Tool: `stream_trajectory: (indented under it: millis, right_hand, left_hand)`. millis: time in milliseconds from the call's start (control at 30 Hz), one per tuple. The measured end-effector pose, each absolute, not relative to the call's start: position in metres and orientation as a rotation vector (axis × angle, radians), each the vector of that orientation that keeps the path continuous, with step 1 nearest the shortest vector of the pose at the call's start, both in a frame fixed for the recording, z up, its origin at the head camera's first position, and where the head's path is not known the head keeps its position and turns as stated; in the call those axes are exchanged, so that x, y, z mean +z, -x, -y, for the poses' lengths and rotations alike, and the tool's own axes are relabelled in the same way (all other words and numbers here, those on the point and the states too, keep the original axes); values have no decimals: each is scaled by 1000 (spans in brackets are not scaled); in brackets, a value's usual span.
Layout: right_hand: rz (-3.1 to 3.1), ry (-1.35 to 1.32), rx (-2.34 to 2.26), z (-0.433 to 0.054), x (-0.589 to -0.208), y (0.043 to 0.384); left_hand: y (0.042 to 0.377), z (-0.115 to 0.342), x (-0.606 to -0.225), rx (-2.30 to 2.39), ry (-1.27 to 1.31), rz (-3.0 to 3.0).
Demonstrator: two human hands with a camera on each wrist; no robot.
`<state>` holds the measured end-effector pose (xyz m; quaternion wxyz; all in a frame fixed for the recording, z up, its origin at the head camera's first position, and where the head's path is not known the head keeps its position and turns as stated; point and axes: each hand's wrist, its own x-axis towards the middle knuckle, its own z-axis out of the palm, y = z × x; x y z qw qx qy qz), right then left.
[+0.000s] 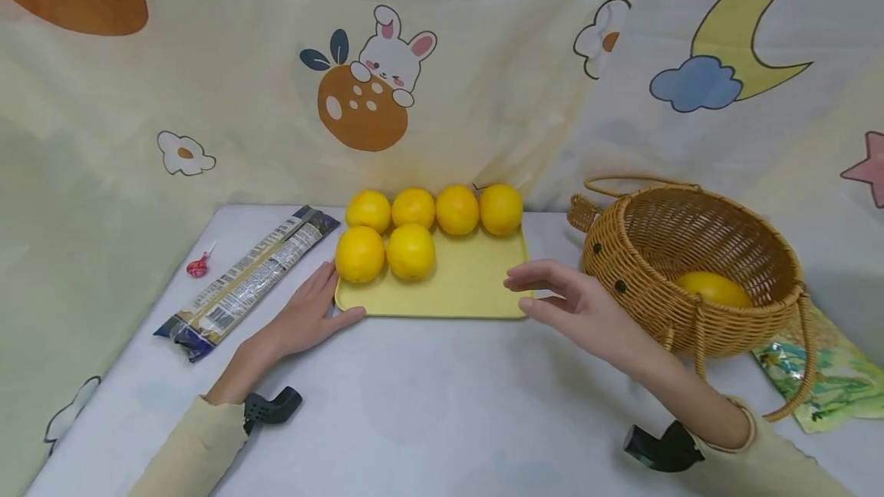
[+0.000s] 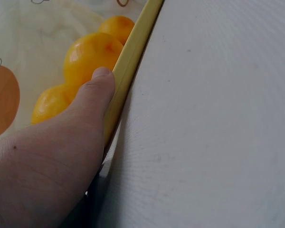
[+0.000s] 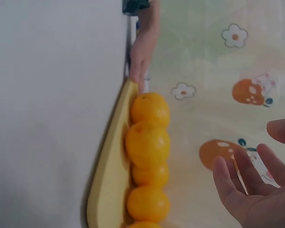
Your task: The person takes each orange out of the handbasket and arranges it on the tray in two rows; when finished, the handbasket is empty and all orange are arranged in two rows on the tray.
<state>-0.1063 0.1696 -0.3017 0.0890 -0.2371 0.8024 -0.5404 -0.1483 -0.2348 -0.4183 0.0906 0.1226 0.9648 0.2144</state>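
A pale yellow tray holds several oranges in two rows, a longer one along the back and two fruits at the front left. My left hand rests at the tray's front left corner, fingers stretched along the left side. Its thumb lies against the front rim, as the left wrist view shows. Over the tray's right end hovers my right hand, empty, with its fingers slightly bent and spread apart. The right wrist view shows these fingers away from the row of oranges.
A fish-shaped wicker basket stands at the right with a yellow fruit inside. Beneath its right side lies a green and yellow packet. At left are a long silver and blue packet and a small red lollipop. A printed cloth hangs behind.
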Motion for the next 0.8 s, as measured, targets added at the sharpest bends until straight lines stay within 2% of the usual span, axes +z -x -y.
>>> stream_trajectory:
  millis: [267, 600, 800]
  right_hand:
    - [-2434, 642, -1668, -199, -295, 99]
    - [-2444, 615, -1729, -203, -286, 108]
    - [-2776, 522, -1437, -214, -253, 139]
  left_hand:
    - [148, 235, -417, 648, -377, -2869]
    - [146, 236, -418, 647, -358, -2865]
    - [148, 236, -417, 647, -368, -2862]
